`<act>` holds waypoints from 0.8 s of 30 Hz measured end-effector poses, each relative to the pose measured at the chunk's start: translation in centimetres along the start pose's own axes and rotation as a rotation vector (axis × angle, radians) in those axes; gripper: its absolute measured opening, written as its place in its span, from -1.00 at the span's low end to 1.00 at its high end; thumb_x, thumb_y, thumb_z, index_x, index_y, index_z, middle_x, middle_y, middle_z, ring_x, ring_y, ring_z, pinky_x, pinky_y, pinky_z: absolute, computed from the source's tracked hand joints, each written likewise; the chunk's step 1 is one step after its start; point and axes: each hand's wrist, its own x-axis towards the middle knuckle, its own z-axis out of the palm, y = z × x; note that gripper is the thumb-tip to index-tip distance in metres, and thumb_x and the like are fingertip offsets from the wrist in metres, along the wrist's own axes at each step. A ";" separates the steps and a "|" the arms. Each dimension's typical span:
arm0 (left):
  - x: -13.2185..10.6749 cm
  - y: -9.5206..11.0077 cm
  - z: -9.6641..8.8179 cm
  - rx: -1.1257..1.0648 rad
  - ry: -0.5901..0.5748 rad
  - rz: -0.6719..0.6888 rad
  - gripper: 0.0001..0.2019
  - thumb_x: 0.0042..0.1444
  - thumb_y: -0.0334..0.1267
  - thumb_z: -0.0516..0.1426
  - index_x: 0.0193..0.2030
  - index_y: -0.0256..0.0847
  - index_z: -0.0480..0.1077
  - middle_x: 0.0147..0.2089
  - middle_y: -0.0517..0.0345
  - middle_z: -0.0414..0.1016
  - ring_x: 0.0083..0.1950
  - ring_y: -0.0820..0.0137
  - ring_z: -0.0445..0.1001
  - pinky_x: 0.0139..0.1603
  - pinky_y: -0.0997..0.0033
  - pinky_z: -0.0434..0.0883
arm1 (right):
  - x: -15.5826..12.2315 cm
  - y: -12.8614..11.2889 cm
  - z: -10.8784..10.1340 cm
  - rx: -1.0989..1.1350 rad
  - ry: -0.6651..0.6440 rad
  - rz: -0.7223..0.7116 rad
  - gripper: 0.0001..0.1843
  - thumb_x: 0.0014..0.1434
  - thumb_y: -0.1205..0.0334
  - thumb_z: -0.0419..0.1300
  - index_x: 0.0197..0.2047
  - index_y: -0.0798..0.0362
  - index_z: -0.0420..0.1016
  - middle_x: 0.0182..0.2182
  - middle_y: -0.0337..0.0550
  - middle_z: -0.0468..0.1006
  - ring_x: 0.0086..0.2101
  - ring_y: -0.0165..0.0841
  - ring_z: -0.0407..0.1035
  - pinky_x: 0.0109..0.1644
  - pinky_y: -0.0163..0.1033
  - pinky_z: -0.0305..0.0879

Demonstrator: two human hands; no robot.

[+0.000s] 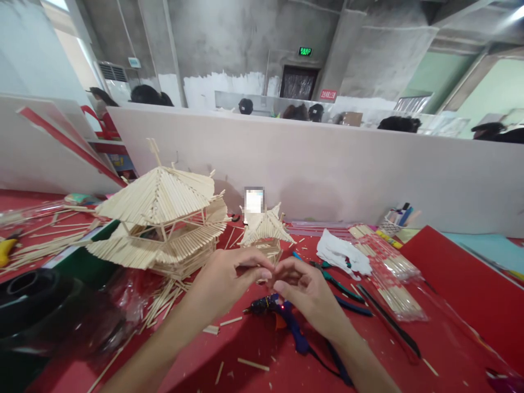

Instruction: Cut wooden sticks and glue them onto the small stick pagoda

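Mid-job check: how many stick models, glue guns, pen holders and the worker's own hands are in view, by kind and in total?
Stick models: 2, large model and small model
Glue gun: 1
Pen holder: 1
Hands: 2, left hand and right hand
Total: 6

My left hand (237,271) and right hand (308,295) meet near the centre of the frame, fingers (254,255) curled, tips close together; both bare forearms (174,333) slant up from the bottom edge.
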 end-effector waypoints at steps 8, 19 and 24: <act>0.5 -0.8 -0.5 -0.447 -0.035 -0.011 -0.88 0.15 -0.24 0.25 -0.19 -0.18 0.53 -0.20 0.13 0.65 -0.19 0.40 0.59 -0.13 0.41 0.49 | 0.9 -1.1 1.5 -0.015 0.055 -0.083 -0.74 0.14 0.03 0.31 -0.34 0.05 0.44 -0.38 -0.21 0.53 -0.46 -0.43 0.38 -0.42 -0.34 0.38; 0.3 -0.3 -1.5 -0.273 -0.107 -0.053 -0.72 0.16 -0.29 0.23 0.01 -0.14 0.38 0.14 0.01 0.47 -0.09 0.35 0.60 -0.03 0.29 0.52 | 1.5 -2.8 -5.1 -0.594 -0.086 -0.040 -0.80 0.19 0.18 0.20 -0.44 0.03 0.52 -0.48 -0.25 0.55 -0.41 -0.37 0.40 -0.31 -0.31 0.27; 0.1 -1.3 -2.2 -0.139 -0.208 -0.060 -0.79 0.21 -0.32 0.16 -0.01 -0.12 0.34 -0.03 0.11 0.47 -0.15 0.39 0.58 -0.17 0.38 0.51 | 1.2 -2.2 -11.4 -1.128 0.058 0.129 -0.74 0.22 0.17 0.11 -0.44 0.02 0.52 -0.45 -0.16 0.61 -0.38 -0.25 0.46 -0.33 -0.24 0.20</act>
